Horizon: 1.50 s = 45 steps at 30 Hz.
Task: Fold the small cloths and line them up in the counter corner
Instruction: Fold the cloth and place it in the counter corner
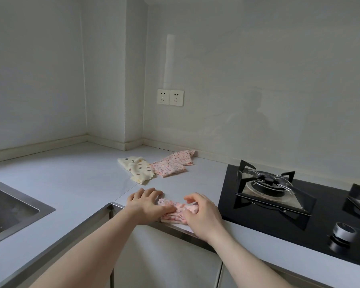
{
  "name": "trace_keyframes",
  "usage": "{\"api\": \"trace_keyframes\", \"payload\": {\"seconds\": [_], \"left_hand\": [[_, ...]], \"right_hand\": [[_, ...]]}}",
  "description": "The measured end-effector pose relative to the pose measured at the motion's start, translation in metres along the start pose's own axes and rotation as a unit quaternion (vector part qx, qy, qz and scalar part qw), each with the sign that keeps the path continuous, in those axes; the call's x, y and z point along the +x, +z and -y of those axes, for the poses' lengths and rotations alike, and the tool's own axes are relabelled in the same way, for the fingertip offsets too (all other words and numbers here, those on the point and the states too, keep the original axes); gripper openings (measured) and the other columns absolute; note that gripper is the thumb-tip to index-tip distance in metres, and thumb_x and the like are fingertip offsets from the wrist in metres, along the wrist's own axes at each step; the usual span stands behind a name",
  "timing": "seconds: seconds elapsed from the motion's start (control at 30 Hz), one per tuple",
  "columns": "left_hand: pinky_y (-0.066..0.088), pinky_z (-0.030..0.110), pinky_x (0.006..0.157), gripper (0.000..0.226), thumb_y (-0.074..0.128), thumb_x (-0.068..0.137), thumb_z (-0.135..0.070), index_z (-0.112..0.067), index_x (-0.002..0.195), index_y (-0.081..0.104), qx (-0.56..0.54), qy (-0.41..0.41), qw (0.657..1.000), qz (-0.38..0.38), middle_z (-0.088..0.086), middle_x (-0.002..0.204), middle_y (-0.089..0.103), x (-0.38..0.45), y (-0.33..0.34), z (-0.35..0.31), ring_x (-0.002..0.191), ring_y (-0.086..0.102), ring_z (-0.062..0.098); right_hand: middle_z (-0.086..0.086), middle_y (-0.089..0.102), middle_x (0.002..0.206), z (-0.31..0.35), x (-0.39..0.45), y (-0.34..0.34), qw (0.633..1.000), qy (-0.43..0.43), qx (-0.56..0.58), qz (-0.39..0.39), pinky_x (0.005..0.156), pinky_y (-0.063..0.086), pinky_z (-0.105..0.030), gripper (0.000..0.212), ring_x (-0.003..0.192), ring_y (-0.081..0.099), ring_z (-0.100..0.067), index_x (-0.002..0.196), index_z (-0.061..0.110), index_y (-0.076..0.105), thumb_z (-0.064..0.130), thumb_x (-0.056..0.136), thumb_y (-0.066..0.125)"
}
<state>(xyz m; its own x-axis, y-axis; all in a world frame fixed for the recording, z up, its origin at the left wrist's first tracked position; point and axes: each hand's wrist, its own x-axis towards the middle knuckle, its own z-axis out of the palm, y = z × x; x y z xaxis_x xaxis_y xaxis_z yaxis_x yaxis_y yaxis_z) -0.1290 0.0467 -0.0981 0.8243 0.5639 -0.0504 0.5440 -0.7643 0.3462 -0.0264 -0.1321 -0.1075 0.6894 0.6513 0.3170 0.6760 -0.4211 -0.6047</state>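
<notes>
Pale grey counter (75, 179) runs round the kitchen corner, with a steel sink (13, 206) to my left and a black gas hob (279, 206) to my right. At the near edge my left hand (144, 205) and right hand (202, 215) both pinch a crumpled pink cloth (175, 210) between them. Further back, a cream spotted cloth (137, 168) lies touching a pink floral cloth (170, 166), with another pink floral piece (184, 155) by the wall.

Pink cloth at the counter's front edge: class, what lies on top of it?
Both hands rest on the pink cloth: left hand on its left end, right hand on its right. The covered parts cannot be seen.
</notes>
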Motion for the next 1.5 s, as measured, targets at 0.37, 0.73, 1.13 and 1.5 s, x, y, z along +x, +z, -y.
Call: {"api": "trace_keyframes", "payload": {"seconds": [0.37,0.73,1.13,1.5], "left_hand": [[0.02,0.035,0.117,0.071,0.027,0.089,-0.08,-0.039,0.144,0.045,0.043,0.048,0.986,-0.151,-0.014,0.157,0.038,-0.019,0.015,-0.002,0.145,0.028,0.015],[0.02,0.035,0.119,0.078,0.018,0.083,-0.083,-0.04,0.143,0.044,0.053,0.057,0.977,-0.2,-0.019,0.157,0.036,-0.008,0.031,0.007,0.148,0.024,0.014],[0.003,0.045,0.128,0.061,0.034,0.091,-0.073,-0.046,0.143,0.048,-0.093,0.018,0.995,0.004,-0.013,0.167,0.02,-0.016,-0.002,0.003,0.158,0.003,0.021],[0.039,0.036,0.08,0.04,0.065,0.082,-0.05,-0.014,0.094,0.054,-0.506,-0.084,0.846,0.143,-0.004,0.084,0.062,-0.137,-0.183,-0.064,0.084,0.055,0.015]], "right_hand": [[0.013,0.065,0.117,-0.002,0.007,0.005,0.993,0.03,-0.112,-0.022,0.09,0.036,-0.035,0.035,0.112,0.053,-0.019,0.103,0.032,0.063,0.061,0.086,0.051],[0.019,0.063,0.103,-0.009,0.005,0.005,0.999,0.013,-0.036,-0.006,0.093,0.036,-0.036,0.021,0.101,0.048,-0.012,0.098,0.032,0.057,0.048,0.085,0.054],[0.022,0.066,0.097,0.011,0.001,-0.012,0.984,0.128,0.111,0.046,0.08,0.051,-0.023,0.023,0.097,0.06,-0.004,0.093,0.039,0.062,0.024,0.077,0.07],[0.01,0.069,0.104,0.156,-0.038,-0.171,0.919,0.278,0.271,0.063,0.07,0.057,-0.022,0.026,0.093,0.068,-0.006,0.1,0.026,0.068,0.002,0.088,0.07]]}}
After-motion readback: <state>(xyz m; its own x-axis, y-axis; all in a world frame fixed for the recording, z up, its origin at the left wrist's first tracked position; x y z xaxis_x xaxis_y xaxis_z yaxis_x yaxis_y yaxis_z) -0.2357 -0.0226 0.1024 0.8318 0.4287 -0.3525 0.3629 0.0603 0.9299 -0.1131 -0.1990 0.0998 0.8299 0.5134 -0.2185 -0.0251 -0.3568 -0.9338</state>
